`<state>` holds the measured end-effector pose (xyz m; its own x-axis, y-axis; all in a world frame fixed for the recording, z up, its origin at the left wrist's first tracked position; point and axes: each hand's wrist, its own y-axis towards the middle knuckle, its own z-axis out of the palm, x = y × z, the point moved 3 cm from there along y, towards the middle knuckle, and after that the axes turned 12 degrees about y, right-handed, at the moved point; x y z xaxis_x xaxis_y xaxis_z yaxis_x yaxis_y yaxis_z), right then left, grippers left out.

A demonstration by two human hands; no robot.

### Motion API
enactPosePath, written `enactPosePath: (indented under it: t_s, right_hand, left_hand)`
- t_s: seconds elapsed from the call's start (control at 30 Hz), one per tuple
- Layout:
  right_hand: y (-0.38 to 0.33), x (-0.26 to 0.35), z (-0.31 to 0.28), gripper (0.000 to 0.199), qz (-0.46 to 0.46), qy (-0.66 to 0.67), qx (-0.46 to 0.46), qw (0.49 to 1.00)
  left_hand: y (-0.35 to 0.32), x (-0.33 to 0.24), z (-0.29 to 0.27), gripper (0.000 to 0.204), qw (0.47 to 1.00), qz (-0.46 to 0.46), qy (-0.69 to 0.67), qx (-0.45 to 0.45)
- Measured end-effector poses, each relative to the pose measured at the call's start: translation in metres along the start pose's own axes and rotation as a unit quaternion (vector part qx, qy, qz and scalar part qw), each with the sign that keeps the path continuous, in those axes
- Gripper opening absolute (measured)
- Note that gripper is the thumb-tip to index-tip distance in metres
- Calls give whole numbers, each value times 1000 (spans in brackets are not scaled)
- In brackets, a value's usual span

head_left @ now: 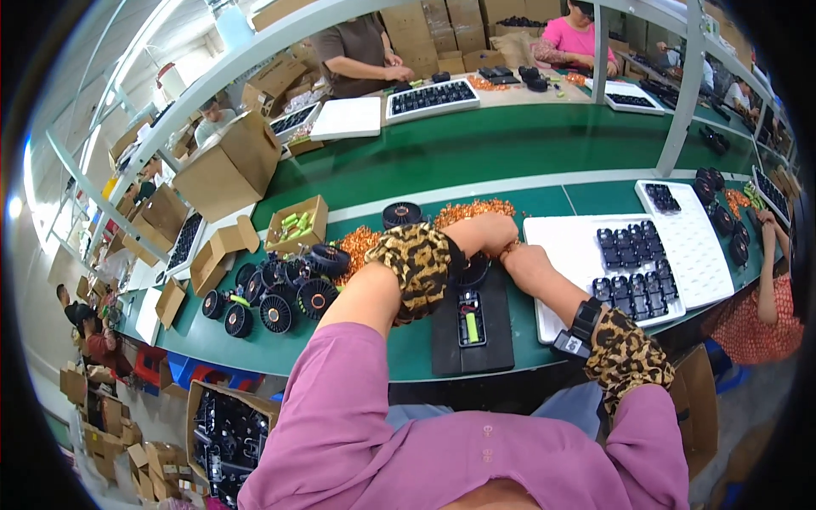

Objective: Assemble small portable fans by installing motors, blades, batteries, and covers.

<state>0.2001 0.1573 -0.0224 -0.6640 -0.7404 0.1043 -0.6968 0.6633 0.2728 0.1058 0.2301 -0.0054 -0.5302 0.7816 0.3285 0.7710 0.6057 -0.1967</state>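
My left hand (493,233) reaches across to the edge of the orange pile (476,210), its fingers curled. Close below it, my right hand (529,267) has its fingertips pinched together, almost meeting the left. Whatever small thing the fingers hold is too small to make out. Under the hands lies a black handheld fan, its round head (473,272) partly covered by them. The fan's open handle (472,316) points toward me and shows a green battery cell (472,328) inside. Beneath the fan is a black work pad (444,348).
Several round black fans (276,313) crowd the bench's left, beside a carton of green cells (297,223). Another fan (401,214) sits between orange piles. White foam trays (552,293) with black housings stand on the right. A metal frame post (680,110) rises beyond; co-workers sit around.
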Motion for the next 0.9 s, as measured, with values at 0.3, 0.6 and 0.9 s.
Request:
enactPosePath:
  t_s: [0.3, 0.6, 0.9]
  right_hand:
    - [-12, -3, -20, 14, 55, 231, -60, 970]
    - [-20, 34, -21, 7, 129, 549, -20, 825]
    - [-22, 47, -16, 9, 152, 504, 6, 850]
  left_hand:
    - [-27, 23, -15, 16, 977, -52, -137, -154]
    - [-177, -43, -44, 11, 854, -264, -322, -311]
    - [-210, -134, -8, 11, 858, -282, -289, -318]
